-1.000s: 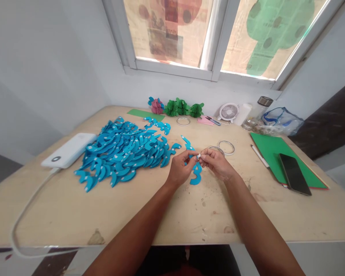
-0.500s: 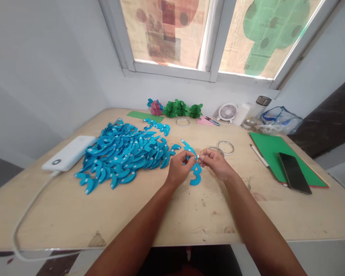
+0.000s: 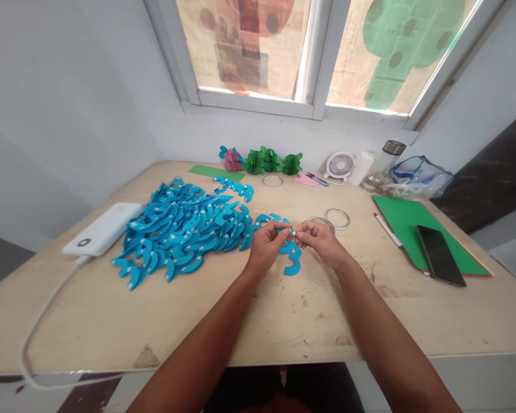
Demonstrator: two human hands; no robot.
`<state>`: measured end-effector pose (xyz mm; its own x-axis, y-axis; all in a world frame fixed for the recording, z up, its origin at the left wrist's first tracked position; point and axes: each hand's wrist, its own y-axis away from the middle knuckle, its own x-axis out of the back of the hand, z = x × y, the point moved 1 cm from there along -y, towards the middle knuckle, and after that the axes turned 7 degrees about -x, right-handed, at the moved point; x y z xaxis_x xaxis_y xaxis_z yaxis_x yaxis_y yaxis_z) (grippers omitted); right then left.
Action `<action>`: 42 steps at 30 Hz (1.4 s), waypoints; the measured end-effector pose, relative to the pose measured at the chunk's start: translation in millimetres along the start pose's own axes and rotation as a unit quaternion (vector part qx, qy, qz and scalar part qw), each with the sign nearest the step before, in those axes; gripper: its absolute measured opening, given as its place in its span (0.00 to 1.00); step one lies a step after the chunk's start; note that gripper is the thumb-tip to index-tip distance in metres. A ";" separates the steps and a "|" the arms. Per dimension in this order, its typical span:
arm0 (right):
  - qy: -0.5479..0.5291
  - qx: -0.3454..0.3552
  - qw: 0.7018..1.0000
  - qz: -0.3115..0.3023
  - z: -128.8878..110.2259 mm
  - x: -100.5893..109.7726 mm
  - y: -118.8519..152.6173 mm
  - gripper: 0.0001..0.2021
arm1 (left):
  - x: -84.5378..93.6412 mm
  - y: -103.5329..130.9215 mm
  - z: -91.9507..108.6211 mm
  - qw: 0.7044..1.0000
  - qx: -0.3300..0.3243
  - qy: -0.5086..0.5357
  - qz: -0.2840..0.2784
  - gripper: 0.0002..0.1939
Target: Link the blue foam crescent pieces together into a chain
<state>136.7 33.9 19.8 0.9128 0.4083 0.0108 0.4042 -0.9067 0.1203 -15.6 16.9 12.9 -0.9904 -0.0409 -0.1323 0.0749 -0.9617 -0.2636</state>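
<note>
My left hand (image 3: 265,245) is closed, thumb and index finger pinching a curved blue paper piece (image 3: 276,217) whose far end shows beyond the fingers. Close beside it, my right hand (image 3: 320,241) is closed in a pinch at a small white tab (image 3: 294,233) between the two hands. Whether the tab is stuck to the held piece is too small to tell. Just under the hands, another curved blue paper piece (image 3: 293,265) lies on the table. Left of my left hand spreads a large heap of similar blue pieces (image 3: 189,223) with white tabs.
On the wooden table (image 3: 284,332) lie tape rolls (image 3: 337,219), a white power bank (image 3: 103,229) with its cable, green sheets (image 3: 449,244) and a phone (image 3: 441,256). Green paper decorations (image 3: 270,160), a small fan (image 3: 340,165) and a bottle (image 3: 387,163) line the back wall.
The blue piece by my left hand has turned, its far end now lying more to the left. Both hands stay close together in nearly the same place.
</note>
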 end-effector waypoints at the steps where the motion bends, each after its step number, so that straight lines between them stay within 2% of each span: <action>1: 0.001 0.002 1.000 0.003 -0.5 -0.1 0.2 0.13 | 0.2 0.1 -0.8 1.000 0.002 0.002 -0.001 0.07; 10: 0.003 0.003 1.000 0.000 -0.9 1.3 -0.7 0.11 | 1.5 0.3 -0.8 0.997 -0.047 -0.054 -0.024 0.04; 19: 0.012 0.012 1.000 0.008 0.7 2.3 -1.3 0.11 | 2.0 2.3 10.5 0.997 -0.039 -0.058 -0.034 0.04; 24: 0.015 0.014 1.000 0.018 1.4 1.6 -1.4 0.10 | 2.8 1.7 7.9 0.995 -0.047 -0.074 -0.046 0.04; 30: 0.026 0.011 0.999 0.033 1.9 1.1 -1.6 0.11 | 4.0 0.8 2.5 0.988 -0.087 -0.115 -0.055 0.04; 42: 0.016 0.000 0.998 0.058 -0.7 -2.1 -1.0 0.08 | 4.2 1.2 3.9 0.977 -0.117 -0.168 -0.061 0.05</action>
<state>134.4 34.1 20.4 0.9510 0.3042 0.0555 0.2964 -0.9479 0.1169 -20.1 14.5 15.8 -0.9731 -0.0538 0.2238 -0.0607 -0.8779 -0.4750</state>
